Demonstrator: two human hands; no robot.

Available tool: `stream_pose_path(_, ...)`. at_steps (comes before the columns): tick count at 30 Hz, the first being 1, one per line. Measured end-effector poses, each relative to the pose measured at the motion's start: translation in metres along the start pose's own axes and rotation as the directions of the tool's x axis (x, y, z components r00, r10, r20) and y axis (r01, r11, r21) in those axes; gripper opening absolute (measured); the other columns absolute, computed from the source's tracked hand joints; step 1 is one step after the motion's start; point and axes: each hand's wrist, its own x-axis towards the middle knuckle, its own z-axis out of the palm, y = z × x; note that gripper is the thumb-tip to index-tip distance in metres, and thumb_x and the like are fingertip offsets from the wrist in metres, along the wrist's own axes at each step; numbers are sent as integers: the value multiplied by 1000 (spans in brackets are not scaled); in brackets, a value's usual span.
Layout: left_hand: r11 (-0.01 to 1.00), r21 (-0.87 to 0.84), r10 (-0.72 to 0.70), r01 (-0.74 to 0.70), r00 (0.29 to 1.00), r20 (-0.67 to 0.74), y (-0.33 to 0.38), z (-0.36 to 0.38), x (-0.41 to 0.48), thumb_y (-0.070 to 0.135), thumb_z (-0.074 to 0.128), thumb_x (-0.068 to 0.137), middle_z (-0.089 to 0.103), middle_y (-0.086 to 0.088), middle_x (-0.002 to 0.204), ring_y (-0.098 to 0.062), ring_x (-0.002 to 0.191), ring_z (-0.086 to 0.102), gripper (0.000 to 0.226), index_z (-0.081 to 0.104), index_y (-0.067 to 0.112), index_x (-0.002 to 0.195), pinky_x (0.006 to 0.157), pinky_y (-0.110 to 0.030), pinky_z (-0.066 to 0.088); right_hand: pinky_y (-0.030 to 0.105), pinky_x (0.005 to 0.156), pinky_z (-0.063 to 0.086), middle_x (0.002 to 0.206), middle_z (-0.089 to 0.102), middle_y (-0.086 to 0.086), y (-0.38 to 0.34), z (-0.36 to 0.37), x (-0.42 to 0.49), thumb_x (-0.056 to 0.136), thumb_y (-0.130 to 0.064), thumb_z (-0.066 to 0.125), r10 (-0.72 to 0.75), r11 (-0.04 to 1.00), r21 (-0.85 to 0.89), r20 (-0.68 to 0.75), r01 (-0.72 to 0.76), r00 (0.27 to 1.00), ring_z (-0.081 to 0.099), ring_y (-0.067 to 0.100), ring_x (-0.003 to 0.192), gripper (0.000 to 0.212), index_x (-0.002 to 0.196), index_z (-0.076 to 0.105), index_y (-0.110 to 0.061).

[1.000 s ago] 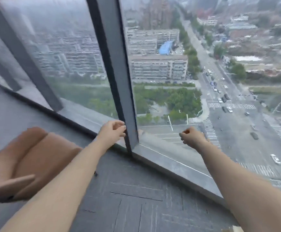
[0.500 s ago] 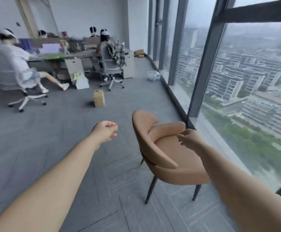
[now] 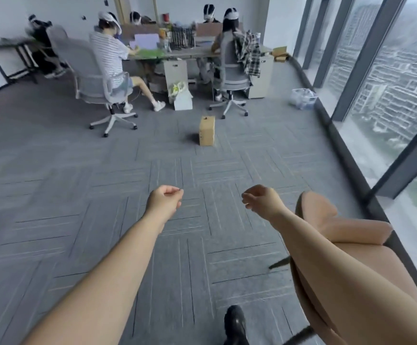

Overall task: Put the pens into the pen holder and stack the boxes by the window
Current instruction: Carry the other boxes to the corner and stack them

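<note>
Now the view has swung away from the window and looks down the room; the tan chair [image 3: 346, 245] that was in the middle before sits at the right edge, under the right arm. Both arms reach out over the grey carpet [image 3: 78, 195]. The left hand [image 3: 164, 200] is curled into a loose fist, with thumb and finger pinched together, and no thing can be seen in it. The right hand [image 3: 262, 201] is half curled too, fingers bent inward, and it holds nothing. One brown box [image 3: 207, 130] stands alone on the carpet, well ahead of the hands and well apart from them. It is not by the window [image 3: 389, 83], which runs along the right side. No pens or pen holder can be made out. Far back, people sit on grey office chairs [image 3: 95, 80] at a long worktop [image 3: 192, 53] full of things. A black shoe [image 3: 234, 324] shows at the bottom.
</note>
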Motion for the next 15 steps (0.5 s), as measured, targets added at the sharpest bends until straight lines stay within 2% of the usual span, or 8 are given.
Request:
stream_pose_path(3, 1000, -5, 17, -17, 1000, 2, 22, 24, 89, 20, 61, 91, 62, -3, 88, -8, 68, 57, 10, 60, 13, 99, 66, -23, 47, 21, 61, 47, 89, 68, 11, -16, 9, 89, 92, -13, 61, 10, 993, 121, 8, -11, 1000, 59, 11, 64, 10, 98, 64, -6)
stream_pose_path(10, 999, 24, -30, 30, 999, 14, 100, 37, 286, 19, 58, 93, 64, -3, 98, -14, 83, 60, 2, 59, 18, 92, 81, -30, 49, 26, 65, 48, 83, 66, 7, -87, 9, 303, 92, -11, 56, 60, 985, 164, 12, -61, 998, 58, 12, 65, 15, 100, 66, -3)
stream_pose_path(13, 998, 20, -66, 66, 998, 15, 116, 28, 375, 19, 58, 94, 64, -2, 99, -15, 85, 60, 1, 59, 19, 94, 77, -27, 49, 29, 71, 50, 82, 66, 6, -115, 30, 387, 92, -11, 56, 88, 976, 194, 44, -95, 995, 59, 16, 70, 13, 98, 66, -6)
stream_pose_path(15, 995, 24, -99, 99, 995, 18, 118, 19, 441, 20, 58, 94, 65, -2, 98, -15, 84, 60, 2, 60, 19, 94, 74, -26, 49, 28, 68, 49, 84, 66, 8, -126, 52, 445, 92, -11, 56, 108, 971, 207, 71, -120, 992, 58, 17, 70, 15, 100, 66, -4)
